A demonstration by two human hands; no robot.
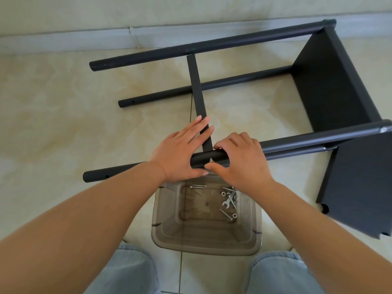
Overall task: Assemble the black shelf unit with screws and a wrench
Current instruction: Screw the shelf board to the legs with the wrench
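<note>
The black shelf unit (331,81) lies on its side on the tiled floor, its round legs pointing left. A flat black crossbar (196,85) runs from the far top leg (201,47) down to the near leg (307,139). My left hand (182,149) lies over the crossbar's near end with straight fingers, its thumb under the near leg. My right hand (239,158) curls round the near leg at the joint, its fingertips pinching something small and pale there. A small wrench (228,202) and several screws (230,195) lie in a clear tub (169,225).
The clear tub stands on the floor between my knees (131,270), just below the near leg. A white skirting board (84,41) runs along the wall at the back. A black shelf panel (360,187) stands at the right.
</note>
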